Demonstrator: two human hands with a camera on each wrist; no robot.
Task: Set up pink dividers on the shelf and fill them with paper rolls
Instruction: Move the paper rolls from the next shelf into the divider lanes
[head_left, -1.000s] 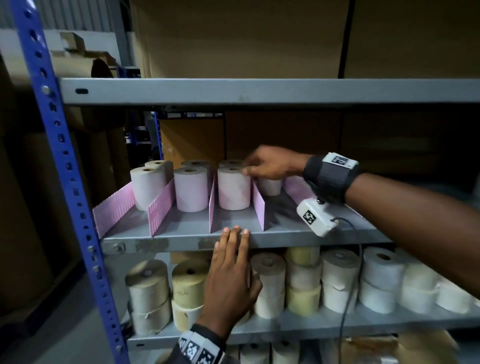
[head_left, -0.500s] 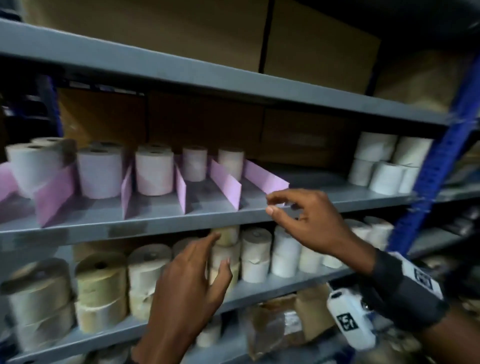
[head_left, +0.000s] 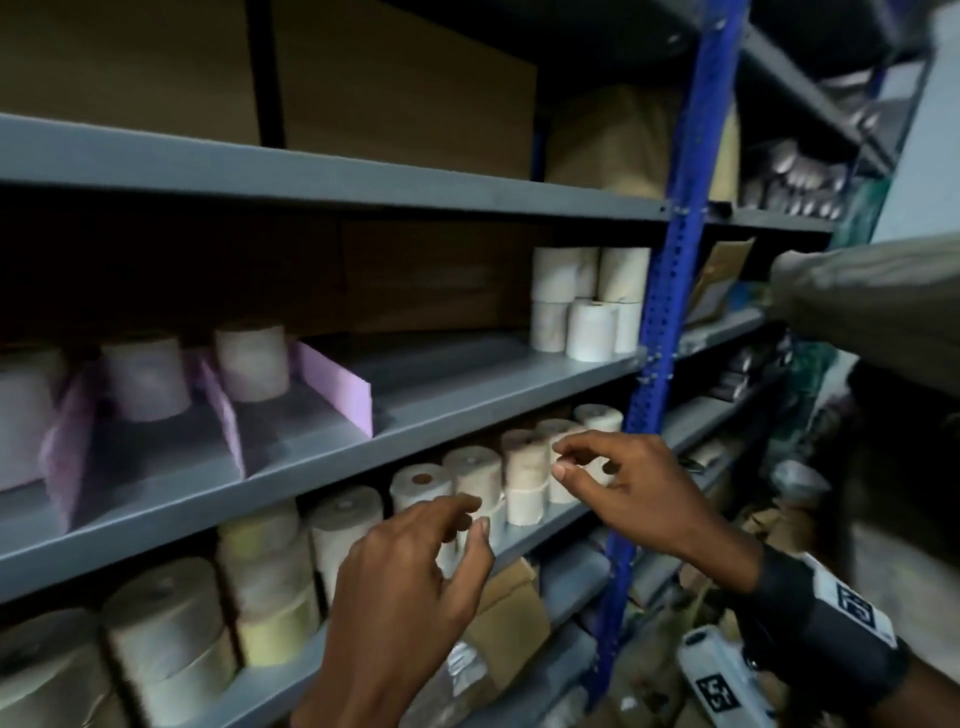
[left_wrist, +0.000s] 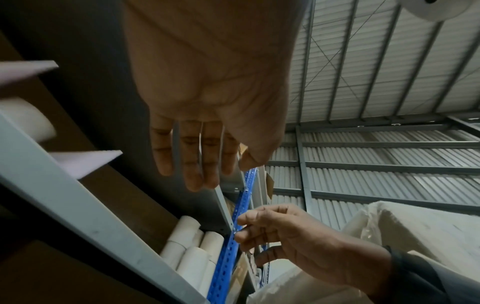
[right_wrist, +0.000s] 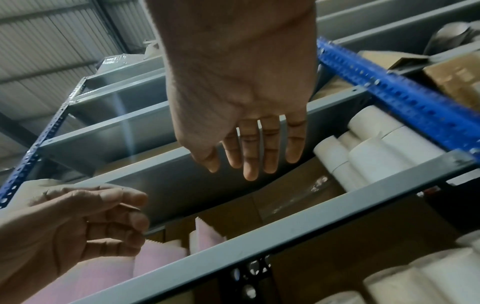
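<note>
Pink dividers (head_left: 332, 387) stand upright on the grey middle shelf (head_left: 467, 384), at its left part. Paper rolls (head_left: 253, 361) stand at the back of the slots between them. A stack of white rolls (head_left: 589, 306) sits at the right end of that shelf, by the blue post (head_left: 670, 291). My left hand (head_left: 467, 514) hovers in front of the lower shelf with loose fingers and holds nothing. My right hand (head_left: 563, 460) hovers a little higher and to the right, also with nothing in it. The wrist views show the left hand (left_wrist: 202, 164) and the right hand (right_wrist: 246, 158) with fingers extended.
The lower shelf holds several cream and white rolls (head_left: 524, 467), with bigger ones (head_left: 161, 629) to the left. Cardboard boxes (head_left: 395, 98) fill the top shelf. Bags and packages (head_left: 800, 171) crowd the rack right of the blue post. The middle shelf's right half is bare metal.
The view has swung right along the rack. My right hand has left the rolls behind the dividers and dropped below the shelf edge. My left hand has come off the shelf's front edge.
</note>
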